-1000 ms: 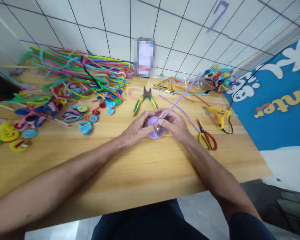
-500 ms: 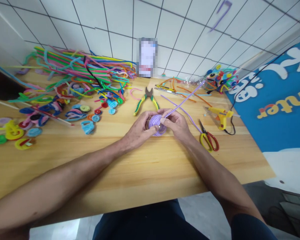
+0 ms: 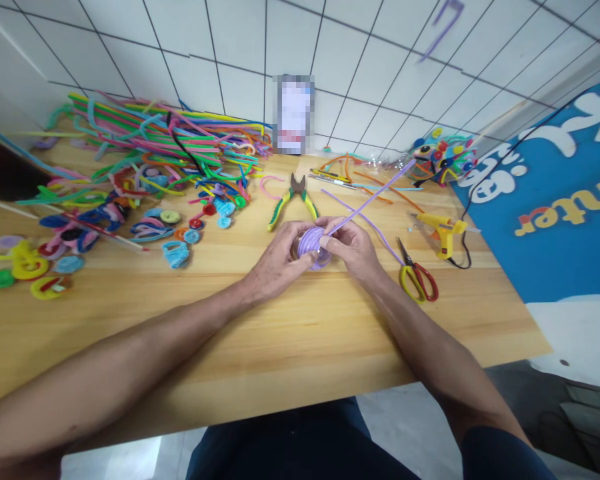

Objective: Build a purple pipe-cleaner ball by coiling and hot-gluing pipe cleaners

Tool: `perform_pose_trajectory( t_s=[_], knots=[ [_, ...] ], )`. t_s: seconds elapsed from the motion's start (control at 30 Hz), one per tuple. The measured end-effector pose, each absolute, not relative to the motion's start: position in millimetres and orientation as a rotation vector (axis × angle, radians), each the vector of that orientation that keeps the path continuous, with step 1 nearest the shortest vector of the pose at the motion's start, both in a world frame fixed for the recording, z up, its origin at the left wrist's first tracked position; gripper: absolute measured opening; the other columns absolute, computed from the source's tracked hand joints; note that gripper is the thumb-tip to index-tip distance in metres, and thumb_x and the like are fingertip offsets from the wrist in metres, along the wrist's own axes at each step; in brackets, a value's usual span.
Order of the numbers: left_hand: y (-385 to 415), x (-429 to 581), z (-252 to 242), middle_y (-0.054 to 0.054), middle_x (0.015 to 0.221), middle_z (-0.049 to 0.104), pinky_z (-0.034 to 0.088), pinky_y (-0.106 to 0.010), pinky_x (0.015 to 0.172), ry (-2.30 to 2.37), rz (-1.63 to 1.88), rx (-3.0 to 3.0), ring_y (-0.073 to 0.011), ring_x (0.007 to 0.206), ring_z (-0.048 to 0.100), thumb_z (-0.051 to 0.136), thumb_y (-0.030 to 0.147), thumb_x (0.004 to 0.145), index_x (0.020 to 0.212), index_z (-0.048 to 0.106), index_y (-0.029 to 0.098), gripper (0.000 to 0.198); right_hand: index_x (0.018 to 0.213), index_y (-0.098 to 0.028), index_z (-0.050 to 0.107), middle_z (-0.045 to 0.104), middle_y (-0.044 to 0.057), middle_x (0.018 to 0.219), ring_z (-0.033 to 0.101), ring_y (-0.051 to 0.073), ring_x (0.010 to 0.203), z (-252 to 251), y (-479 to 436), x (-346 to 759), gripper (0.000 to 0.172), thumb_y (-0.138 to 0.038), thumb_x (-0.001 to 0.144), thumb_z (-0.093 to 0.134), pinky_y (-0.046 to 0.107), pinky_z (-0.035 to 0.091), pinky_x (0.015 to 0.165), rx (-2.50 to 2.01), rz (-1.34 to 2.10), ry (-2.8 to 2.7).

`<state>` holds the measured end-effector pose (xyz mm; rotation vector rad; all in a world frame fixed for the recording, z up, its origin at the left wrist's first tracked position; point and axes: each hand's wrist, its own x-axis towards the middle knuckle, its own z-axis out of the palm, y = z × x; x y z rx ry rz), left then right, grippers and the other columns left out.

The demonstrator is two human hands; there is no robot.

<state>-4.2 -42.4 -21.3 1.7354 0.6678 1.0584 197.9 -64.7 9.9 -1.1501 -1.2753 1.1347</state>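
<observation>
Between my two hands is a round coil of purple pipe cleaner, wound in rings about something see-through that I cannot make out fully. My left hand is closed around the coil's left side, thumb on its front. With thumb and fingers my right hand pinches the pipe cleaner at the coil's right side; its loose end sticks out up and to the right. Just beyond the hands lie pliers with green and yellow handles. Another purple pipe cleaner lies behind my right hand.
Scissors and a yellow glue gun lie at the right. Many coloured pipe cleaners and small coiled pieces cover the left side. A phone leans on the tiled wall. Orange pipe cleaners lie at the back.
The loose end of the purple pipe cleaner has shifted slightly to the right. Both hands stay in nearly the same place on the coil.
</observation>
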Motion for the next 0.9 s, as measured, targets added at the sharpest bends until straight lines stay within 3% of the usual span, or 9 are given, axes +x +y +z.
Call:
perform_pose_trajectory(
  t_s=[0.33, 0.47, 0.9],
  knots=[
    [-42, -5, -11, -0.009, 0.126, 0.072, 0.058, -0.037, 0.097, 0.706, 0.954, 1.629, -0.0234, 0.112, 0.07, 0.074, 0.039, 0.097, 0.129, 0.062, 0.02, 0.038, 0.088, -0.024, 0.069, 0.076, 0.005, 0.122, 0.071, 0.023, 0.111, 11, -67, 195, 0.032, -0.039, 0.075, 0.093, 0.038, 0.057, 0.101, -1.135, 1.144, -1.305],
    [-43, -4, -9, -0.006, 0.119, 0.071, 0.057, -0.033, 0.09, 0.709, 0.952, 1.597, -0.02, 0.103, 0.069, 0.075, 0.038, 0.095, 0.125, 0.061, 0.022, 0.037, 0.089, -0.025, 0.07, 0.076, 0.005, 0.124, 0.071, 0.022, 0.108, 12, -66, 197, 0.032, -0.042, 0.075, 0.092, 0.038, 0.058, 0.097, -1.152, 1.154, -1.286],
    [-44, -3, -13, -0.005, 0.116, 0.068, 0.055, -0.034, 0.093, 0.725, 0.981, 1.61, -0.0201, 0.104, 0.067, 0.072, 0.029, 0.093, 0.125, 0.058, 0.022, 0.035, 0.084, -0.024, 0.069, 0.077, 0.005, 0.12, 0.072, 0.022, 0.104, 11, -64, 197, 0.031, -0.041, 0.073, 0.093, 0.037, 0.06, 0.09, -1.167, 1.127, -1.239]
  ],
)
